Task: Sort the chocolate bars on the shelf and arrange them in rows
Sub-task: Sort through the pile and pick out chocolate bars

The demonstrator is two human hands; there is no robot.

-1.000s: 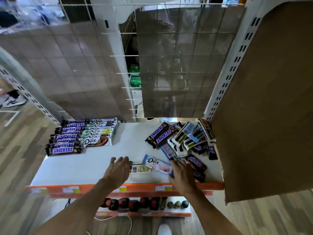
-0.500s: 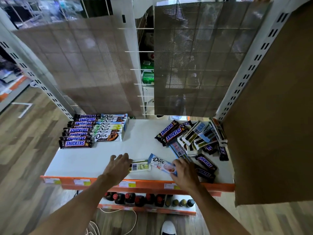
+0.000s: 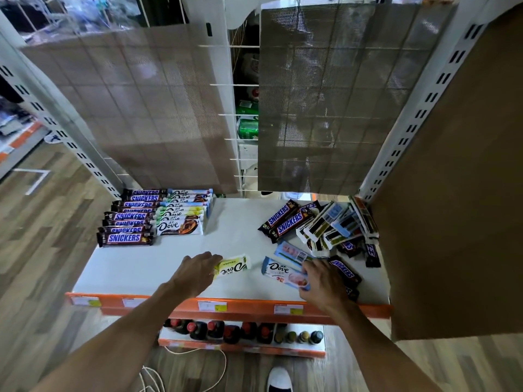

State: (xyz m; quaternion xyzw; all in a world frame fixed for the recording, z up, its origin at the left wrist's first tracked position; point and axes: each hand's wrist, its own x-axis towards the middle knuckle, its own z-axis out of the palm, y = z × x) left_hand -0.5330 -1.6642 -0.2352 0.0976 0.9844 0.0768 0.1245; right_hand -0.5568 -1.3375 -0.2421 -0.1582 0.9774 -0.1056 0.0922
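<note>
Chocolate bars lie across the white shelf (image 3: 135, 267) in three groups. At ten o'clock we see a sorted block: a column of Snickers bars (image 3: 126, 219) with a column of Dove bars (image 3: 181, 213) touching it on its right. At two o'clock sits an unsorted heap (image 3: 322, 227) of Snickers and Dove bars lying crossed over one another, some face down. Near the front edge, our left hand (image 3: 195, 274) has its fingers (image 3: 210, 258) clamped on a green-and-white Dove bar (image 3: 233, 265), tilted. Just beside it at three o'clock, our right hand (image 3: 322, 281) has its fingers closed on the end of a blue-and-pink Dove bar (image 3: 283, 273). A loose Snickers bar (image 3: 343, 271) lies under that wrist, touching the heap. Below the orange shelf lip (image 3: 249, 306) stands a row of bottles (image 3: 243, 332).
</note>
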